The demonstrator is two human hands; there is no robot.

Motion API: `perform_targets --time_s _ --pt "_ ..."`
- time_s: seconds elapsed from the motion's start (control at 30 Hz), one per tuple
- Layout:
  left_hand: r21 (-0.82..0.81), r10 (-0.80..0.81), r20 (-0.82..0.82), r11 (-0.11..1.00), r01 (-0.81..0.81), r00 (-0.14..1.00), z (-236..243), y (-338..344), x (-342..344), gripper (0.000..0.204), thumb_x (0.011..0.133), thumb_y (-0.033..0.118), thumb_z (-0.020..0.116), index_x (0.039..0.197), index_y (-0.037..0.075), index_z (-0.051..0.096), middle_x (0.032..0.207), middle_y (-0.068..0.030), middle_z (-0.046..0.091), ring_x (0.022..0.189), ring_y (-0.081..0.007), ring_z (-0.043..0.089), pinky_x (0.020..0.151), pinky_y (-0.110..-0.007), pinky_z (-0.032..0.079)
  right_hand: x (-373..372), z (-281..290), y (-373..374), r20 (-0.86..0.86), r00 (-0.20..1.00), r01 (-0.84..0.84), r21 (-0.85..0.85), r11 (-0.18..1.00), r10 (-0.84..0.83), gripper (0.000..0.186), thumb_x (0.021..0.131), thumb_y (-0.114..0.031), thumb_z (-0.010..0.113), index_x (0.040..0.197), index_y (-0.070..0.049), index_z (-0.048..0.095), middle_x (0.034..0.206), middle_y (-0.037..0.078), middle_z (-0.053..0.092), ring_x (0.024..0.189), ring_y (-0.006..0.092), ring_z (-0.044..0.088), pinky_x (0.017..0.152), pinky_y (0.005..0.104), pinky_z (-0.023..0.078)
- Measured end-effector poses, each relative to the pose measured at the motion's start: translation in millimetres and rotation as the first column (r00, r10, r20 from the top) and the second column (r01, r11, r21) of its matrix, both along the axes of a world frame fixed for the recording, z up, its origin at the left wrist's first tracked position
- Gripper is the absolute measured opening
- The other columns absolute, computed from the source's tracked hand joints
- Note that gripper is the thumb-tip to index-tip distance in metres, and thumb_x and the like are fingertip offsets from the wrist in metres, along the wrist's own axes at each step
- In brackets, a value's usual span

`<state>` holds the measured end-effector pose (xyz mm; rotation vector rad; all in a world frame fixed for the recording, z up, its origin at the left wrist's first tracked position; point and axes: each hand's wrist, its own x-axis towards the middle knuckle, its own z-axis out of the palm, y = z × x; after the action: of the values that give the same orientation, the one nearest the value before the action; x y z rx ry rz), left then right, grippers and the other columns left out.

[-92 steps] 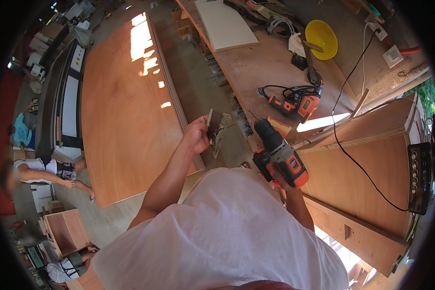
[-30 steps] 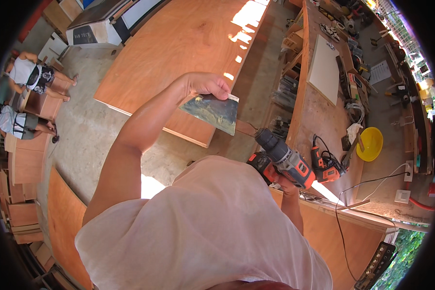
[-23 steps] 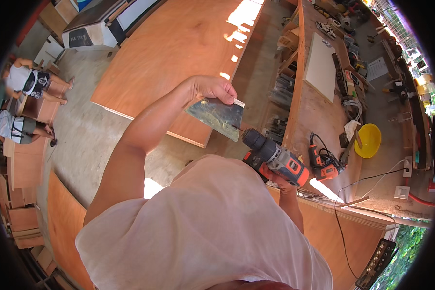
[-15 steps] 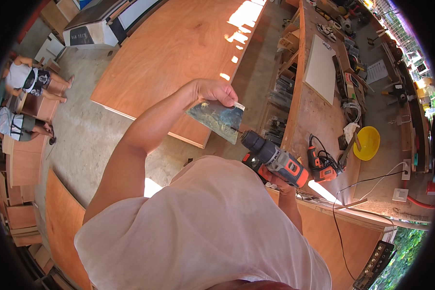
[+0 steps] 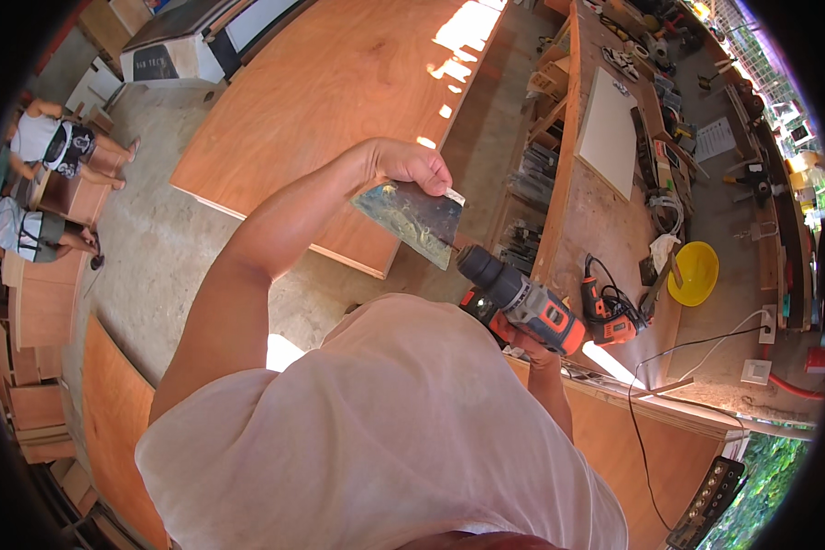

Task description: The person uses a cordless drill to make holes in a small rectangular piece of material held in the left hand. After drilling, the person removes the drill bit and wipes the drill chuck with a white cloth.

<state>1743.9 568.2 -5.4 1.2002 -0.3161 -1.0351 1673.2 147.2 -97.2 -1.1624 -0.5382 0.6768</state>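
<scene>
Held up in front of my chest, a thin flat plate (image 5: 407, 220), dark blue-green with yellowish smears, is pinched along its upper edge by my left hand (image 5: 414, 168), the thumb on top. My right hand (image 5: 537, 349) is wrapped round the handle of an orange and grey cordless drill (image 5: 528, 304) with a black chuck. Its slim bit points up and left at the plate's lower right corner. Whether the tip touches the plate or stops just short, I cannot tell. The drill's body partly hides my right fingers.
A workbench (image 5: 559, 238) runs along the right, bearing a corded orange power tool (image 5: 611, 313), a yellow bowl (image 5: 695, 275) and a pale board (image 5: 607, 133). A large plywood sheet (image 5: 312, 101) lies ahead. Two people (image 5: 53, 142) are at the far left among wooden boxes (image 5: 41, 298).
My left hand and forearm have shifted slightly up and left, and the plate's face has turned a little. The drill has hardly moved.
</scene>
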Motion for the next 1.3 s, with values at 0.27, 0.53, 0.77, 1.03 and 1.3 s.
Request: perform_targets --time_s 0.27,0.53,0.77,1.03,1.3 --pt "-0.009 0.013 0.009 1.000 -0.013 1.000 1 -7 -1 0.033 0.082 0.031 0.075 0.091 0.000 0.068 0.078 -0.0008 0.067 0.067 -0.0085 0.062 0.060 -0.024 0.049 0 11 7 0.221 0.975 0.025 -0.019 1.000 -0.020 0.056 0.069 0.000 0.076 0.121 0.001 0.056 0.105 0.007 0.066 0.093 0.0173 0.063 0.080 0.0322 0.054" --pt "-0.012 0.007 -0.014 1.000 -0.007 1.000 2 -4 -1 0.033 0.083 0.032 0.074 0.088 0.000 0.067 0.077 -0.0005 0.066 0.067 -0.0080 0.061 0.061 -0.024 0.049 -6 31 16 0.074 0.996 0.059 -0.005 0.998 -0.059 0.054 0.068 -0.001 0.077 0.119 0.001 0.058 0.102 0.005 0.066 0.092 0.0161 0.063 0.080 0.0319 0.054" --pt "-0.009 0.001 0.005 1.000 -0.001 1.000 -5 -3 6 0.033 0.084 0.032 0.074 0.089 0.000 0.067 0.078 -0.0010 0.066 0.067 -0.0083 0.062 0.061 -0.024 0.049 -5 28 15 0.076 0.996 0.047 -0.021 0.999 -0.045 0.054 0.068 0.001 0.077 0.119 0.000 0.058 0.104 0.005 0.066 0.094 0.0156 0.063 0.080 0.0314 0.055" --pt "0.081 0.056 0.106 0.995 -0.065 0.993 5 -2 7 0.033 0.085 0.037 0.072 0.078 0.005 0.065 0.069 0.0037 0.062 0.059 -0.0046 0.056 0.057 -0.023 0.046 -2 19 12 0.090 0.996 0.008 0.043 0.999 -0.012 0.053 0.069 0.002 0.075 0.118 0.001 0.058 0.106 0.007 0.066 0.095 0.0174 0.064 0.077 0.0325 0.056" --pt "0.080 0.064 0.128 0.994 -0.074 0.990 4 -4 7 0.034 0.083 0.038 0.074 0.077 0.005 0.065 0.068 0.0040 0.061 0.059 -0.0047 0.056 0.056 -0.023 0.045 -5 22 13 0.091 0.995 0.026 0.024 0.999 -0.028 0.053 0.070 -0.003 0.078 0.119 0.000 0.057 0.105 0.005 0.064 0.095 0.0170 0.062 0.079 0.0322 0.055"
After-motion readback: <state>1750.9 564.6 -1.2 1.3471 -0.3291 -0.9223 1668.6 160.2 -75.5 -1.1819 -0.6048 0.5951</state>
